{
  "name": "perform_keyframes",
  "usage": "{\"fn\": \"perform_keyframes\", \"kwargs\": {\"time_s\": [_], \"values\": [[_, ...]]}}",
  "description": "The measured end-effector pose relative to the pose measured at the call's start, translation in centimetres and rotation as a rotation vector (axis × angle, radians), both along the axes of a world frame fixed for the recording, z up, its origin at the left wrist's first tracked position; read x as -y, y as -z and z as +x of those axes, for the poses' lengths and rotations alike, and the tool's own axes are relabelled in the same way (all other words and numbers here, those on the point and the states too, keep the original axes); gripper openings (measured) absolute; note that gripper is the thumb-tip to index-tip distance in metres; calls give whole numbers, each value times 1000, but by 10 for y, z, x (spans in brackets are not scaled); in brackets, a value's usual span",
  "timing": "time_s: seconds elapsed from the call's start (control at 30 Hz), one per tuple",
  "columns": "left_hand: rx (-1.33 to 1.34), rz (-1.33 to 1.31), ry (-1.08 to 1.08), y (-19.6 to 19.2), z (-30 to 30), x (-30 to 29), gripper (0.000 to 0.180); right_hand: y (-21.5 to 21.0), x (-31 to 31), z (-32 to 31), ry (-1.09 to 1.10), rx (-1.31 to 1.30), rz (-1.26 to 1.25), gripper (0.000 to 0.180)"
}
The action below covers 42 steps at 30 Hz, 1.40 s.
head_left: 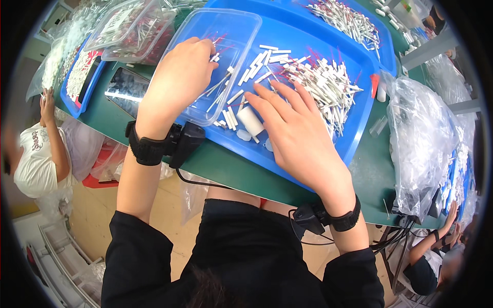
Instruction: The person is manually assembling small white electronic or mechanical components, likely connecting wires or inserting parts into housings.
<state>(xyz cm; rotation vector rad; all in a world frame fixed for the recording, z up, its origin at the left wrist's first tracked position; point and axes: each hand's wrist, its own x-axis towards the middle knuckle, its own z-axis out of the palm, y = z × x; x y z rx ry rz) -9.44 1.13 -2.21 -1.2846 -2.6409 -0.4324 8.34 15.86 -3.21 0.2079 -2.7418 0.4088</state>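
Lying beside spread right grip (302,137): white sticks (333,90); left grip (181,73) curled, hold unclear.

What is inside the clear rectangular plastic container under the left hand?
Thin white sticks and fine red wires show. The bare left hand covers part of the container; anything beneath is hidden.

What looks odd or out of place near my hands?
The thick white cylinder, lying aslant in the blue tray beside your right hand, looks odd among much thinner white sticks. Some lie scattered outside the pile, though nothing looks clearly damaged.
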Motion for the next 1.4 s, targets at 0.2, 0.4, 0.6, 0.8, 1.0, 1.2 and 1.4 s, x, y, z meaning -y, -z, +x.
{"fn": "perform_keyframes", "kwargs": {"time_s": [0.2,0.4,0.6,0.8,1.0,1.2,1.4], "values": [[3,-6,-18,5,0,-4,12,1,-4,-1,28,6,45,30],[356,304,-209,-31,25,-7,14,-2,-1,-4,-17,-164,-90,28],[680,950,145,-31,30,10,15,-3,21,-3,-63,-12,22,9],[906,1102,163,-24,46,19,14,-3,37,-17,191,-64,54,10],[916,1137,357,-8,58,21,12,-10,58,-33,377,108,130,11],[952,1110,339,-10,71,15,12,-2,51,-48,480,50,-21,8],[966,1199,286,-10,73,17,14,-22,11,-22,328,116,-324,10]]}}
